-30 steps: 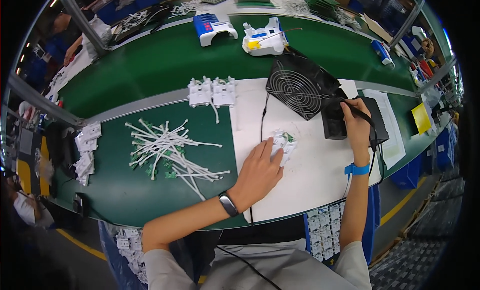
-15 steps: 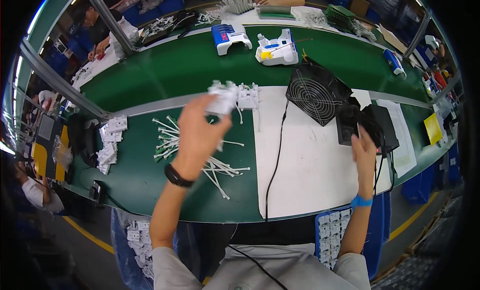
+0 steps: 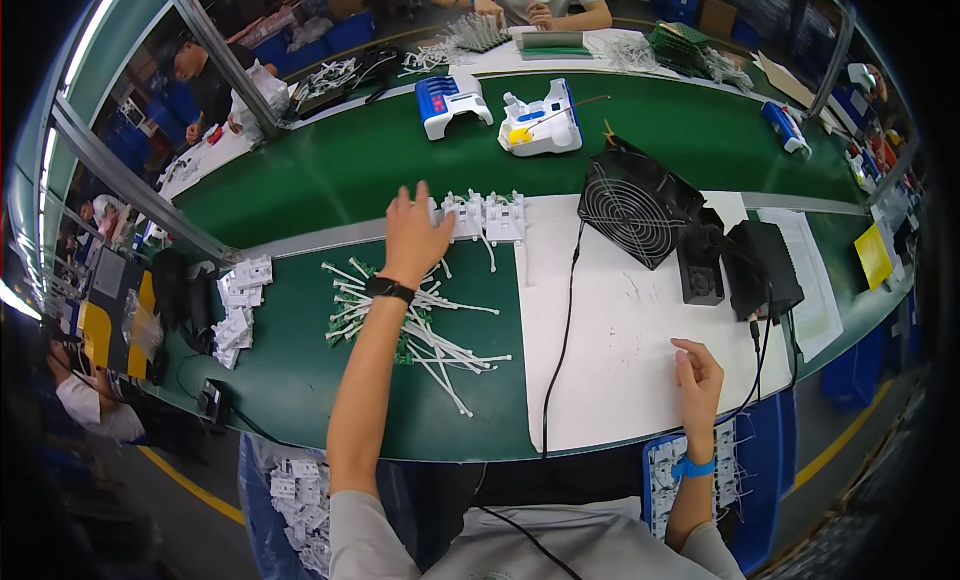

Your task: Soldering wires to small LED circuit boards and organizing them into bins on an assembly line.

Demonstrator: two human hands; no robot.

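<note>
My left hand [image 3: 418,238] is at the far edge of the bench, its fingers around a white plastic part that they mostly hide; a sliver shows between thumb and forefinger. Right beside it, two white plastic housings [image 3: 505,220] with thin white leads stand in a row. My right hand [image 3: 698,385] hovers over the white sheet [image 3: 620,380], fingers loosely bent and apart, nothing in it. Nearer me than the left hand lies a loose pile of white cables [image 3: 430,325] with small green boards.
A black fan [image 3: 635,205] and black power box [image 3: 762,270] with cords stand at right. More white housings [image 3: 240,300] are stacked at left. Two blue-and-white casings [image 3: 540,120] lie beyond on the green surface. Bins [image 3: 300,510] of white parts sit below the bench edge. A co-worker sits opposite.
My left hand has lowered the white part from the air to the row's left end. My right hand has drawn back from the black box toward me, over the sheet.
</note>
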